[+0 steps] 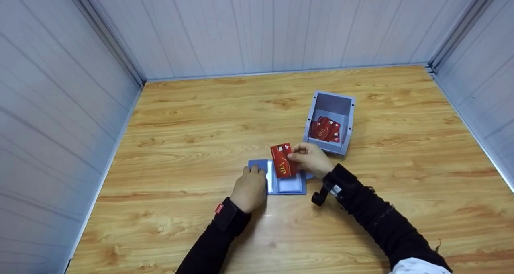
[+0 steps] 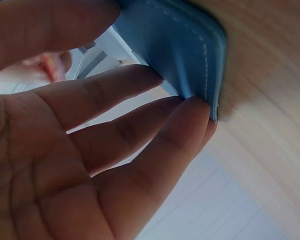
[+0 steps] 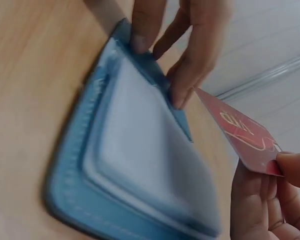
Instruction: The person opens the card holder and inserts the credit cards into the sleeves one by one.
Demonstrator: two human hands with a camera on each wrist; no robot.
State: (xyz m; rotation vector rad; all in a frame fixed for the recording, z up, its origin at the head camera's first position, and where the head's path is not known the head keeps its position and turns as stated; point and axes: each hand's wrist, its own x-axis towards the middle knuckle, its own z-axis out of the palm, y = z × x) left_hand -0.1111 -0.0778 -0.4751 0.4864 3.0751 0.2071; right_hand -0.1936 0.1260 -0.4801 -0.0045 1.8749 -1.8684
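Observation:
A blue card holder point(image 1: 284, 194) with stitched edges and clear sleeves lies unfolded on the table. My left hand point(image 1: 249, 185) rests its fingertips on the left cover; in the left wrist view these fingers point(image 2: 172, 135) are spread, only slightly bent, with the tips at the stitched edge. Over the sleeves, my right hand point(image 1: 314, 160) pinches a red VIP card point(image 1: 282, 161) between thumb and fingers. That card point(image 3: 240, 131) is tilted and apart from the sleeves in the right wrist view.
Behind my right hand stands a grey open bin point(image 1: 330, 147), with several red VIP cards point(image 1: 326, 129) piled at its near end. Pale panel walls point(image 1: 249, 29) enclose the wooden table point(image 1: 192, 117) at the back and both sides.

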